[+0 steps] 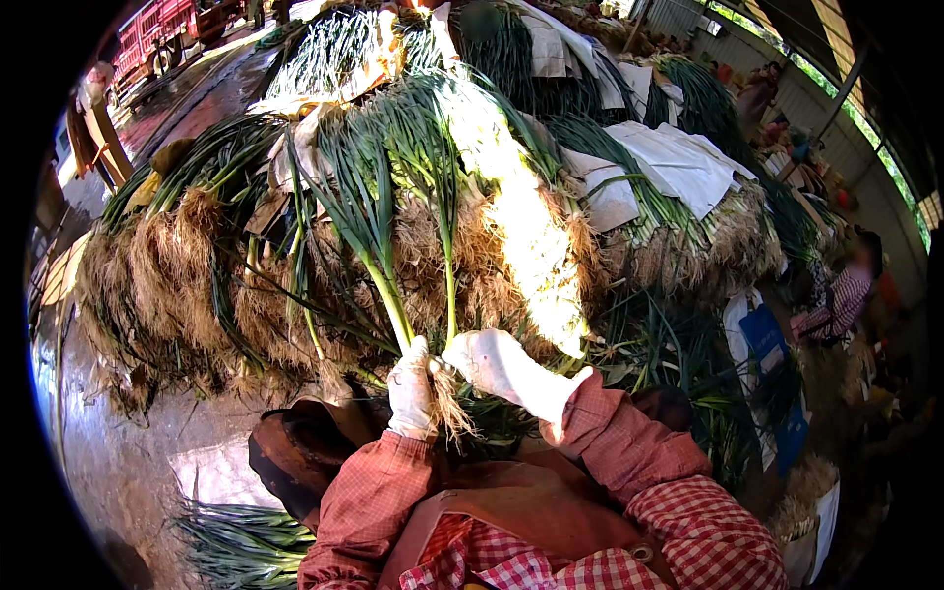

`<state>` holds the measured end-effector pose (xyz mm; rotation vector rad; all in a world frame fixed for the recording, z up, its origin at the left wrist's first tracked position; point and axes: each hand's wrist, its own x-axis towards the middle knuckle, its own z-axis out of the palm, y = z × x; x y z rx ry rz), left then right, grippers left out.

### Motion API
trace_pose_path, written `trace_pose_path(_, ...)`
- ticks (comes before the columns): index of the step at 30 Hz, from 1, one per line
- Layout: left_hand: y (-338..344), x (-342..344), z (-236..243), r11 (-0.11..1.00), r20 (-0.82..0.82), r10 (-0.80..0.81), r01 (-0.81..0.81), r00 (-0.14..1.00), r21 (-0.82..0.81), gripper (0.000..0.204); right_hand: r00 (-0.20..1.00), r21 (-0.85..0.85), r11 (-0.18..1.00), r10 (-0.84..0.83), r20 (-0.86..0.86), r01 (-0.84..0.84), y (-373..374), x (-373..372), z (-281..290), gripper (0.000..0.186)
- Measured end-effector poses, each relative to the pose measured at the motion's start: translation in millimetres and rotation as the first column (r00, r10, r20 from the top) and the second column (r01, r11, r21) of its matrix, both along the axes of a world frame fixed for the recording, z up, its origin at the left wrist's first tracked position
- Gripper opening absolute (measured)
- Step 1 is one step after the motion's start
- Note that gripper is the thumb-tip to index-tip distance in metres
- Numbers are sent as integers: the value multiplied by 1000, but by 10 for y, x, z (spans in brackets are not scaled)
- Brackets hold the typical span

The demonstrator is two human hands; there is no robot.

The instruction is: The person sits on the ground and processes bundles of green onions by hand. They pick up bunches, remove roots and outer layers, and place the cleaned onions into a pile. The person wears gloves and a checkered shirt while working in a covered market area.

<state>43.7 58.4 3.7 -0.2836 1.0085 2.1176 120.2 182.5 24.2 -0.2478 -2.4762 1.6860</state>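
Observation:
My left hand (413,389), in a whitish glove, is closed round the pale lower stem of a green onion (389,300). Its green leaves fan up over the pile, and brown roots (450,405) hang beside the glove. Close by on the right, my gloved right hand (500,366) grips a thinner green stalk (450,295) near its lower end. Whether that stalk belongs to the same plant I cannot tell. Beyond both hands lies a big heap of green onions (344,167), their shaggy brown roots (177,246) turned toward me. Strong sunlight washes out the heap's middle.
White sheets (674,167) cover parts of the heaps. Loose green onions (246,546) lie by a pale sheet (221,472) on the wet floor at lower left. A blue-and-white sack (762,339) stands right. Another person (841,295) sits at the far right; a red truck (162,34) stands far left.

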Motion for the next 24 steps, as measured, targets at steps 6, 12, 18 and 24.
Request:
trace_pose_path(6, -31, -138, 62, 999, 93, 34, -37, 995, 33, 30, 947, 431, 859, 319, -23, -279, -407, 196, -103, 11)
trace_pose_path(12, -44, -106, 71, 999, 109, 10, -14, 994, 34, 35, 962, 492, 871, -123, 246, -15, -12, 244, 448, 8)
trace_pose_path(18, 8, -109, -12, 999, -27, -35, 35, 999, 7, 36, 993, -182, 983, 29, 117, -7, 147, -139, 237, 22)
trace_pose_path(24, -43, -178, -83, 1000, -21, 8, -8, 1000, -18, 32, 993, -426, 904, 20, 115, 31, 94, -155, 60, 13)
